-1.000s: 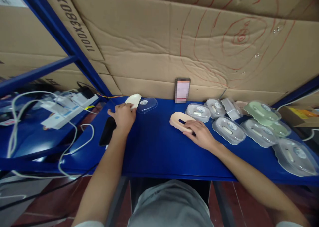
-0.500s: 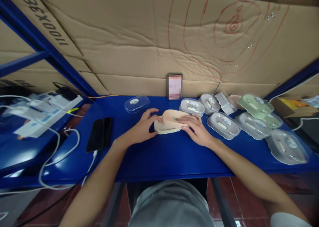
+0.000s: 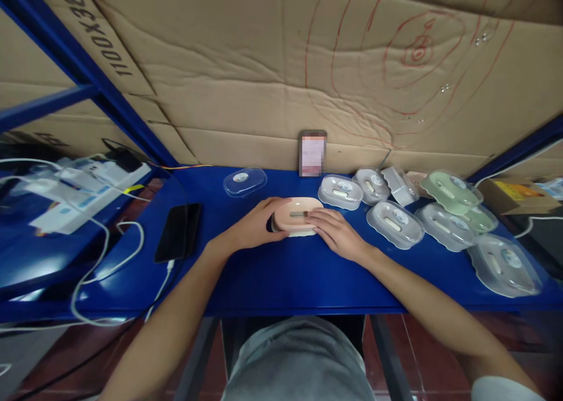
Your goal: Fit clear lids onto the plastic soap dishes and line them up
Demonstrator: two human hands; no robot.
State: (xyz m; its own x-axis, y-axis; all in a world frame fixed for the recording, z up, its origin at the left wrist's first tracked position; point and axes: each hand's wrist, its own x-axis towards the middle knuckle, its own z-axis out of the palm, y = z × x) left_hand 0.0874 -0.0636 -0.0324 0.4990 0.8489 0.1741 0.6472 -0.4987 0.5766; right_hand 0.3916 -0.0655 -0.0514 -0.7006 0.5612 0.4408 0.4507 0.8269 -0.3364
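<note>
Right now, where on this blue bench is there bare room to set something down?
Bare blue bench lies along the near edge, and between the black phone and the left hand. It is crowded at right among the clear-lidded cases.
</note>
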